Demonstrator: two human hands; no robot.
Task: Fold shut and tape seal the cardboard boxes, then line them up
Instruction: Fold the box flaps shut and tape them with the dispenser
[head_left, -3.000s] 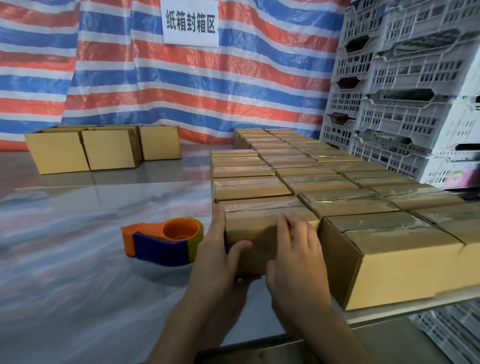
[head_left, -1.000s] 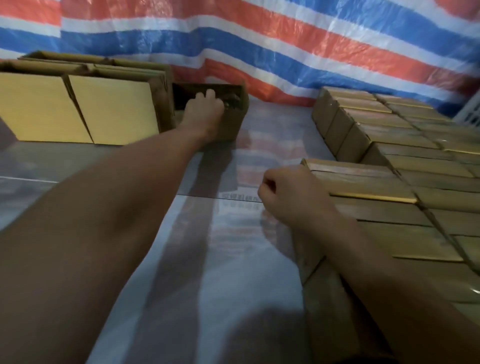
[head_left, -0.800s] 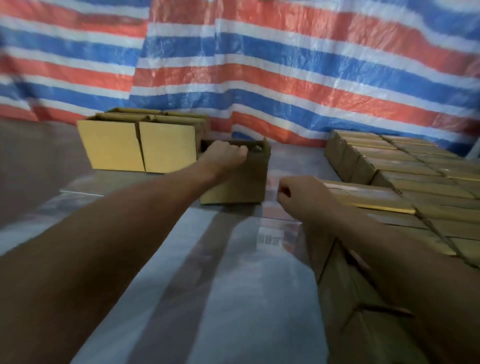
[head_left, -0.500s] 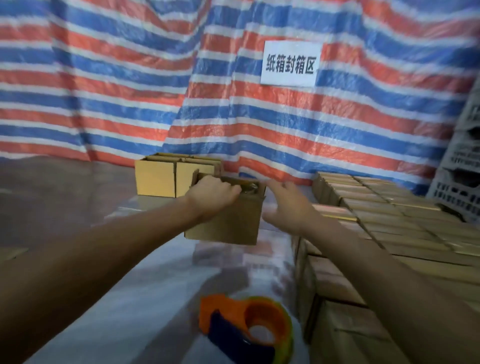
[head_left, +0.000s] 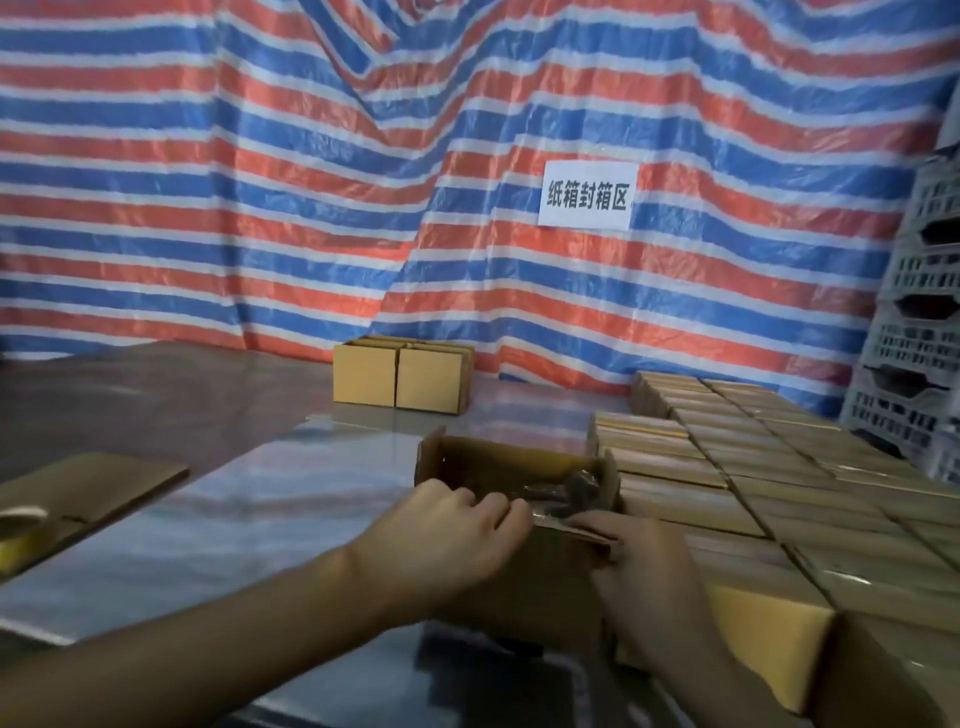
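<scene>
1. While my left hand (head_left: 447, 543) curls its fingers over the near rim of the open cardboard box (head_left: 511, 467), my right hand (head_left: 641, 566) grips the same box at its near right corner, fingers wrapped on the near flap.
2. Both hands are clamped on that one box, close together, with a short stretch of the near flap showing between them.
3. It sits on the shiny table (head_left: 249, 525) directly ahead of my knuckles. Its top is not folded shut, and its left flap stands up beyond my left hand.
4. Inside it, just past my fingertips, lies a dark item in clear wrap (head_left: 569, 488); I cannot tell what it is.
5. Right of my right hand, close against the open box's right side, the sealed boxes (head_left: 753, 467) lie packed in rows that run away from me. The nearest one sits beside my right forearm.
6. Far ahead of my left hand, well apart from the open box, a pair of boxes (head_left: 400, 379) stands side by side, touching each other.
7. Out to the left of my left forearm, a flat cardboard sheet (head_left: 93, 488) lies on the table.
8. Beyond everything hangs a red, white and blue striped tarp (head_left: 260, 182), with a white paper sign (head_left: 587, 195) fixed to it high above my right hand.
9. Well off to the right of my right hand, past the sealed rows, pale plastic crates (head_left: 924, 332) are stacked up.
</scene>
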